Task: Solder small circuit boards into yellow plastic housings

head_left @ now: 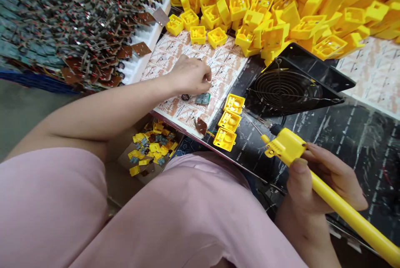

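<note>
My right hand point(325, 180) is closed around a yellow soldering iron point(287, 145) with a black collar and a thin metal tip pointing left. Three open yellow plastic cases point(229, 121) stand in a row along the front of the table, left of that tip. My left hand point(191, 75) reaches over the patterned sheet with its fingers curled down; what they hold, if anything, is hidden. Just below it lie a small green circuit board point(203, 99) and a dark round part point(185, 97). A brown circuit board point(201, 126) with wires sits beside the nearest case.
A black fan point(286, 86) with a wire guard stands right of the cases. Yellow cases point(300, 5) are heaped at the back. Many circuit boards point(78, 22) fill a white foam tray point(146, 57) at left. Below the table edge, a box holds mixed parts point(154, 145).
</note>
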Tool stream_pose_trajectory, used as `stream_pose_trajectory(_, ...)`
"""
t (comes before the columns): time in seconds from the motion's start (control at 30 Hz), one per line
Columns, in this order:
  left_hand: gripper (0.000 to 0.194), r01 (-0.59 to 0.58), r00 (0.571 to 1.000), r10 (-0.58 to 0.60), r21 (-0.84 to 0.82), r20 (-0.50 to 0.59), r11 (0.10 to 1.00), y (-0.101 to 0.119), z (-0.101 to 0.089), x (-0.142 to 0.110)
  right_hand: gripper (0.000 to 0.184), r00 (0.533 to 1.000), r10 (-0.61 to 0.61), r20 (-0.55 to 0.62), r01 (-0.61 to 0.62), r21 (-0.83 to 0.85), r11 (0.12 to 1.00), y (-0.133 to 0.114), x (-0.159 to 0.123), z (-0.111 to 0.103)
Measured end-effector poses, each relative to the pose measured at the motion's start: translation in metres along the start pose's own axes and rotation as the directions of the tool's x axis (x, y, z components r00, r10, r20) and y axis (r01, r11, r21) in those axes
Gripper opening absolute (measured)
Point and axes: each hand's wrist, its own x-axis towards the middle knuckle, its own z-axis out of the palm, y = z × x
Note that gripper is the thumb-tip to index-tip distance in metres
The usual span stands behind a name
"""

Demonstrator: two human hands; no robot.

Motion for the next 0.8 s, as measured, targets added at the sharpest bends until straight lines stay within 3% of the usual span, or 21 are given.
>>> stream_pose_trajectory(0.07,0.025,-0.003,1.0,0.006,-0.109,0.025,0.994,0.002,0.009,0.002,0.04,1.0,0.007,-0.01,-0.007,-0.006,1.0,0.003,0.001,-0.001)
stream_pose_trajectory(0.17,0.023,0.002,0.998,0.02,-0.381,0.053,0.925,0.001,0.016,-0.002,0.042,0.994,-0.104,-0.035,0.104,-0.005,0.995,0.015,0.002,-0.003)
stream_pose_trajectory(0.3,0.026,-0.034,0.978,0.144,-0.56,0.153,0.828,0.007,0.014,-0.016,0.037,0.979,-0.201,-0.042,0.203,0.052,0.978,0.032,0.005,-0.004)
stream_pose_trajectory(0.43,0.021,-0.13,0.93,0.28,-0.499,0.237,0.857,0.022,0.01,-0.029,0.045,0.978,-0.206,0.013,0.202,0.15,0.968,0.034,0.011,-0.007)
stream_pose_trajectory(0.53,0.016,-0.226,0.934,0.307,-0.364,0.183,0.904,0.032,0.013,-0.033,0.038,0.975,-0.204,0.09,0.194,0.112,0.975,0.028,0.013,-0.011)
stream_pose_trajectory(0.63,0.013,-0.322,0.925,0.355,-0.214,0.136,0.922,0.039,0.015,-0.034,0.054,0.955,-0.248,0.162,0.242,0.056,0.969,0.022,0.014,-0.014)
stream_pose_trajectory(0.7,0.013,-0.346,0.919,0.366,-0.146,0.146,0.927,0.042,0.015,-0.034,0.055,0.921,-0.296,0.254,0.291,0.058,0.955,0.018,0.015,-0.015)
stream_pose_trajectory(0.8,0.014,-0.314,0.92,0.331,-0.108,0.21,0.943,0.048,0.011,-0.035,0.033,0.826,-0.369,0.425,0.347,0.132,0.929,0.013,0.017,-0.016)
